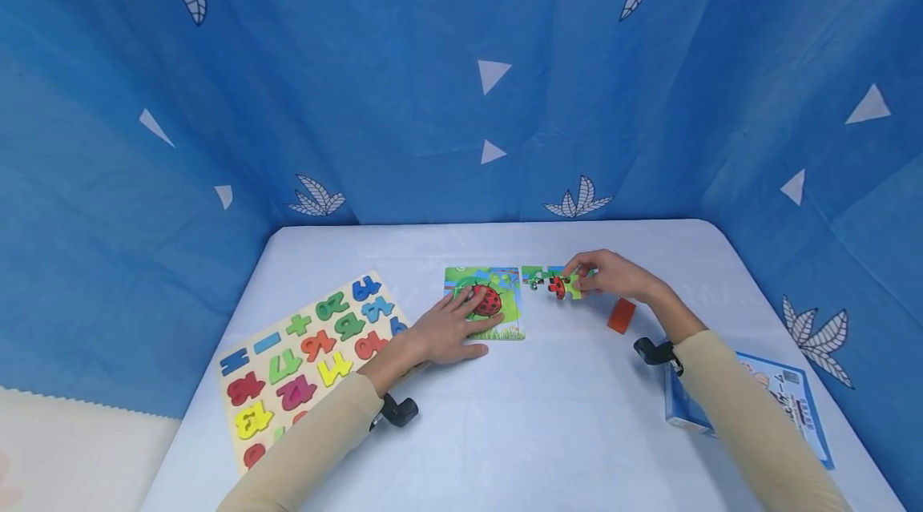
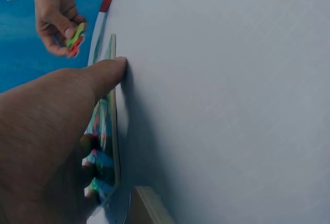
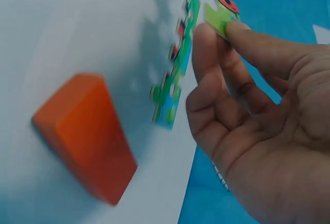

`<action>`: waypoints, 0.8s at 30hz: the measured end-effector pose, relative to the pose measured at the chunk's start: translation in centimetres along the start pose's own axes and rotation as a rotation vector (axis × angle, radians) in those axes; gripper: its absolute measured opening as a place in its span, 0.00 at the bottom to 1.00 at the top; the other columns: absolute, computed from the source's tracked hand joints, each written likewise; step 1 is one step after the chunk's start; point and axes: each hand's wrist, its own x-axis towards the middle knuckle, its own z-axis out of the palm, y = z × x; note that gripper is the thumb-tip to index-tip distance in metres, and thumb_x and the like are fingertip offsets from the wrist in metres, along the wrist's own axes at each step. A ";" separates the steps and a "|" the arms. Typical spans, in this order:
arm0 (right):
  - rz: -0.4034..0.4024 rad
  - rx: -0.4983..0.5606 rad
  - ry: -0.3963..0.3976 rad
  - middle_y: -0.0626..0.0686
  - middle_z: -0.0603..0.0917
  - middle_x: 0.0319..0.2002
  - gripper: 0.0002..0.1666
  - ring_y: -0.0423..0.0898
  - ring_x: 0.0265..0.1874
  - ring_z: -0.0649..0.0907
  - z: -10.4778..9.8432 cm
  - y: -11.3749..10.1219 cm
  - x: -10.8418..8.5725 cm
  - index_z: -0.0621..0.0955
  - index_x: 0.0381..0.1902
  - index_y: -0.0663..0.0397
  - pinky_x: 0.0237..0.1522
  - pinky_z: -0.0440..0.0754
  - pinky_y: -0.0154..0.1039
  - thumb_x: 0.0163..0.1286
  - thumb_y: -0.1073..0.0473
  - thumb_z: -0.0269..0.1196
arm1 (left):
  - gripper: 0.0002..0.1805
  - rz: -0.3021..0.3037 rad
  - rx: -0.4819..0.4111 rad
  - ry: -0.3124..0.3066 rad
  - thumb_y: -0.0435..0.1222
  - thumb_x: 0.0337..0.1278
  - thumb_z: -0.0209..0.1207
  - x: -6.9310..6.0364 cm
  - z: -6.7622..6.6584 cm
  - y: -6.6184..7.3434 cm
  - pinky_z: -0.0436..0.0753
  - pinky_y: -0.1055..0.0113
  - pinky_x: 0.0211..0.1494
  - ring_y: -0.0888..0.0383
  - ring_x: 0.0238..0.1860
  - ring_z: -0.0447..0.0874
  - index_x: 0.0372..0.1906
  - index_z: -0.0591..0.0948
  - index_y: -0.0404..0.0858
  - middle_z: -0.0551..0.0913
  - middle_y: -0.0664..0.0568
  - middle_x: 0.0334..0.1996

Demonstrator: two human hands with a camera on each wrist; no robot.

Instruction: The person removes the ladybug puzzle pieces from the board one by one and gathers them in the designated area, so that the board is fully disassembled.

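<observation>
My left hand lies on a square ladybug picture board with its fingers spread. In the left wrist view its thumb extends past the board's edge. My right hand pinches a ladybug jigsaw piece between thumb and fingers, raised above the table. Beside the board, partly behind that hand, lie other jigsaw pieces; in the right wrist view these jigsaw pieces form a row with red, green and blue print. An orange-red block sits on the table just below the right hand.
A wooden number board with colourful numerals lies at the left, partly under the left forearm. A blue and white box stands at the right, partly hidden by the right sleeve. Blue patterned cloth surrounds the white table.
</observation>
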 end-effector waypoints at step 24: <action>0.186 -0.241 -0.032 0.55 0.80 0.39 0.09 0.51 0.40 0.76 -1.6 2.5 0.2 0.83 0.45 0.54 0.39 0.76 0.40 0.67 0.60 0.67 | 0.34 0.014 -0.003 0.017 0.62 0.74 0.44 0.0 0.3 -0.3 0.46 0.44 0.80 0.43 0.81 0.34 0.80 0.54 0.64 0.42 0.46 0.82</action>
